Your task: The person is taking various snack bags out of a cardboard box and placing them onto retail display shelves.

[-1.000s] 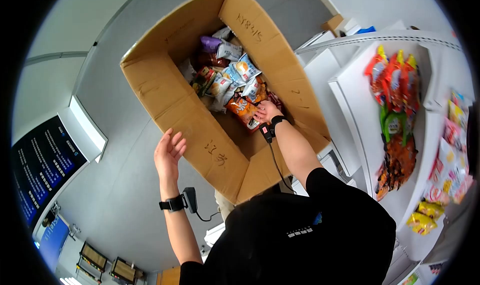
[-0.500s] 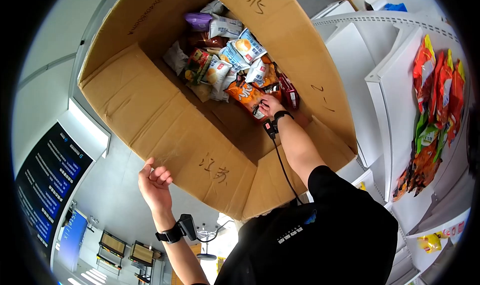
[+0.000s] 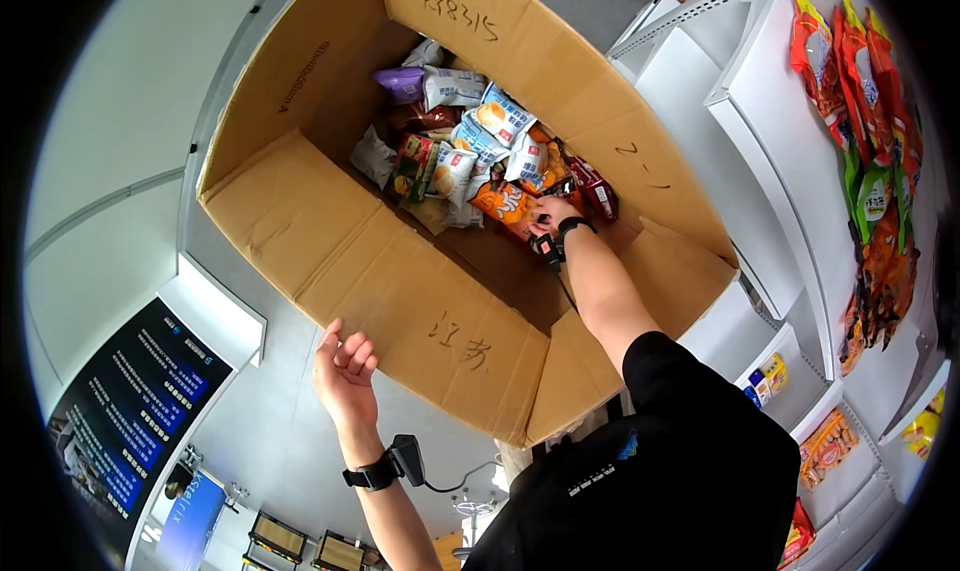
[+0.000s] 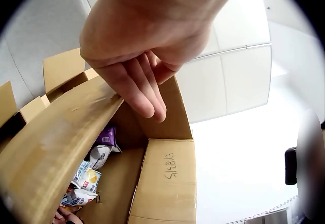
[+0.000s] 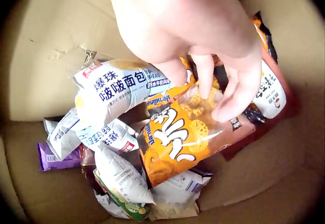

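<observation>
My right hand [image 3: 556, 214] reaches down into a deep cardboard box [image 3: 450, 281]. Its fingers are bent over the upper end of an orange snack bag [image 5: 175, 138] and pinch it, with fingertips on the see-through front. White bread packets [image 5: 119, 89] lie right beside that bag, and a dark red packet [image 3: 594, 188] is on its other side. Outside the box, my left hand [image 3: 347, 376] hangs at the outer flap with loosely bent fingers and holds nothing. The left wrist view shows this left hand [image 4: 147, 46] above the flap's edge.
Farther inside the box are a purple packet [image 3: 402, 84] and a green-and-red packet [image 3: 414, 168]. White shelving [image 3: 745, 161] stands on the right, with red snack bags [image 3: 850, 81] hanging from it. A dark display board [image 3: 140, 411] is at lower left.
My right hand has gone from spread fingers over the orange bag to bent fingers on its end. The left hand stays loose beside the flap. The head view has shifted.
</observation>
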Motion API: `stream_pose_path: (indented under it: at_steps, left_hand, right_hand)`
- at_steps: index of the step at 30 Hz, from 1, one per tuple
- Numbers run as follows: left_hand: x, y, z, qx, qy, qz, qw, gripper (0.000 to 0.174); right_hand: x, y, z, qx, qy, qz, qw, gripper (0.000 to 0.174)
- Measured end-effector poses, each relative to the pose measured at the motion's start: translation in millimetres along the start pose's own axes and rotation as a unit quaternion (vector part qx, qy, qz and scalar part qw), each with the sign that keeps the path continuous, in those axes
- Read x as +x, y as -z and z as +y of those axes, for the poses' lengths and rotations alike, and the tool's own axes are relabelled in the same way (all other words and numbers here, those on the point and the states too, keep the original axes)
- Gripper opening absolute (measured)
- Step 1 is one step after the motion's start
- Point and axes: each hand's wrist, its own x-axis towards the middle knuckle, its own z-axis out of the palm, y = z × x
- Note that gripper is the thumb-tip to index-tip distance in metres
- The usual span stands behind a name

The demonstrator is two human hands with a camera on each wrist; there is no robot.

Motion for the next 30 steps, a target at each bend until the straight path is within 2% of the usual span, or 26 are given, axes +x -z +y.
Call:
stream_pose_path:
  at_steps: [1,4,7,9,12,16,20,23,24,27,28,30]
  left_hand:
    - [0,0,0,0.003,-0.001,-0.003,1.000,0.037]
    - [0,0,0,0.011,-0.002,-0.009,1.000,0.037]
    - [1,0,-1,0.015,-0.003,-0.007,1.000,0.037]
    - [2,0,-1,0.023,-0.006,-0.003,1.000,0.037]
    - [4,1,-1,0.030,-0.004,0.004,1.000,0.037]
    - [5,-5,3,0.044,-0.002,0.022,0.999,0.037]
    - [-2,-17,5,0.051,-0.004,0.054,0.997,0.038]
    - [-3,-19,5,0.055,-0.005,0.064,0.996,0.039]
    - [-3,-18,4,0.056,-0.004,0.065,0.996,0.039]
    - [-1,-15,2,0.051,-0.006,0.056,0.997,0.039]
    - [0,-14,1,0.048,-0.007,0.055,0.997,0.039]
    - [0,-12,0,0.043,-0.007,0.055,0.998,0.039]
  right_hand:
    - [-2,5,1,-0.006,0.012,-0.023,1.000,0.031]
    - [18,9,5,-0.013,0.018,-0.007,1.000,0.028]
    - [1,11,5,-0.018,0.059,-0.007,0.998,0.026]
    - [-10,0,-3,-0.044,0.074,0.042,0.995,0.027]
    - [-7,2,-7,-0.068,0.090,0.009,0.994,0.032]
    - [-1,11,-12,-0.065,0.008,-0.028,0.997,0.042]
    - [-7,3,-10,0.005,0.024,-0.026,0.999,0.042]
    - [10,5,-8,0.035,0.005,-0.082,0.996,0.041]
    - [21,3,-6,0.039,0.011,-0.100,0.994,0.037]
    - [17,-6,-4,0.030,0.025,-0.033,0.999,0.031]
    - [19,-9,-6,0.035,0.001,-0.023,0.999,0.022]
    - [35,-8,-5,0.031,0.028,-0.022,0.999,0.018]
